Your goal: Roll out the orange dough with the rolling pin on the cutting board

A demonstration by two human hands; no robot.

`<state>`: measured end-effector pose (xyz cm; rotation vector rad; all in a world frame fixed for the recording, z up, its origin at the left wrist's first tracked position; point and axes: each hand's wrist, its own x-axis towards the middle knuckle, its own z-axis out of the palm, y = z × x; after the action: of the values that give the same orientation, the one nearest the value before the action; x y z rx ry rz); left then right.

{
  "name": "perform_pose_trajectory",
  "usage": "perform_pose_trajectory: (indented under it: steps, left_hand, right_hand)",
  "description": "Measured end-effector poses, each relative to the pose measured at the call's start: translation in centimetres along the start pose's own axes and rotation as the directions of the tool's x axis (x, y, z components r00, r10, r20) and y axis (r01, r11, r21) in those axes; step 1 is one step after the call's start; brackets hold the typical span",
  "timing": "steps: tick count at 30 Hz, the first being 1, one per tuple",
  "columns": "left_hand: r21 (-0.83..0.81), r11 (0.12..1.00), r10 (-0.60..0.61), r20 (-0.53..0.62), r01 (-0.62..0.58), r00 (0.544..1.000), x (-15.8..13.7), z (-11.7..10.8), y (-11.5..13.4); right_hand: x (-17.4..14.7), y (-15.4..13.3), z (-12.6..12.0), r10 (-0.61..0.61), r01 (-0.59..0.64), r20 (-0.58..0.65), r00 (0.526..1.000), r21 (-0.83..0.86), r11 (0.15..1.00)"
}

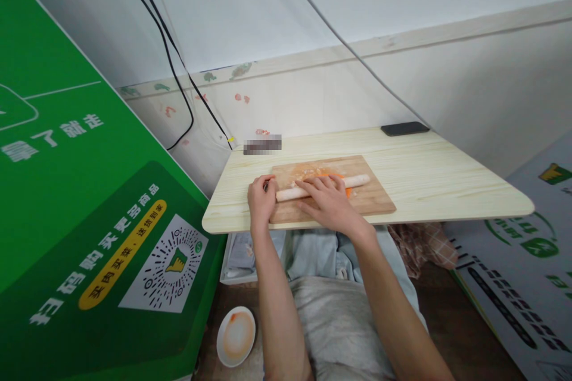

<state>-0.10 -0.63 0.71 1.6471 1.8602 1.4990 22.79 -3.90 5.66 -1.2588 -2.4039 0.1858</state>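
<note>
Two bare hands work over one wooden cutting board point(375, 199), a rectangular slab with visible grain. The right hand point(328, 199) lies across one long, pale, smooth rod point(290, 192), its fingers slightly spread and draped over the middle. The rod lies on the board, round-ended past the right fingers and reaching the left fingers at its other end; whether it is a tool or a food cannot be told. The left hand point(260, 197) is curled at the board's left edge beside one small dark object point(266, 186); I cannot tell whether its fingers pinch that.

Orange scraps point(348, 191), too many and small to count, lie under and beyond the right fingers, which hide part of them and of the rod.

The pale wood-patterned worktop point(447, 178) has rounded near corners. Beyond the left fingers sits one pixelated dark item point(263, 144); far right of the right fingers, one flat black phone point(404, 129). Below the left hand are one white box point(239, 279) and, lower, one round white dish point(236, 348) with orange stains. One green panel point(44, 190) stands left of the fingers.
</note>
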Motion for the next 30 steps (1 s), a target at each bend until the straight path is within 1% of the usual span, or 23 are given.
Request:
perform_pose_trajectory:
  steps: [3,7,11,20,25,28,30]
  left_hand:
    - [-0.006,1.0,0.002,0.0,-0.002,1.0,0.0,0.0,-0.1]
    - [-0.015,1.0,0.003,-0.004,-0.003,1.0,0.0,0.1,0.0]
    - [0.008,1.0,0.002,-0.008,-0.002,1.0,0.0,0.1,0.0]
    - [0.0,1.0,0.009,0.001,-0.009,1.0,0.1,0.1,-0.2]
    - [-0.01,1.0,0.003,-0.005,-0.003,1.0,0.1,0.1,-0.1]
    - [-0.004,1.0,-0.001,-0.006,0.001,1.0,0.1,0.1,0.0]
    - [0.0,1.0,-0.003,-0.006,0.003,1.0,0.1,0.1,-0.1]
  right_hand:
    - [0.0,0.1,-0.1,-0.011,0.011,0.01,1.0,0.022,1.0]
    - [0.8,-0.2,0.5,0.038,-0.039,-0.05,0.998,-0.011,0.999]
    - [1.2,-0.4,1.0,0.04,-0.043,-0.094,0.995,-0.036,0.998]
    - [0.3,-0.1,0.2,0.003,-0.003,-0.015,1.0,0.003,1.0]
    - [0.9,-0.4,0.5,0.048,-0.049,-0.054,0.997,-0.016,0.999]
    - [1.1,-0.6,0.7,0.043,-0.044,-0.082,0.996,-0.015,0.999]
    - [1.1,-0.6,0.7,0.038,-0.039,-0.08,0.996,-0.011,0.999]
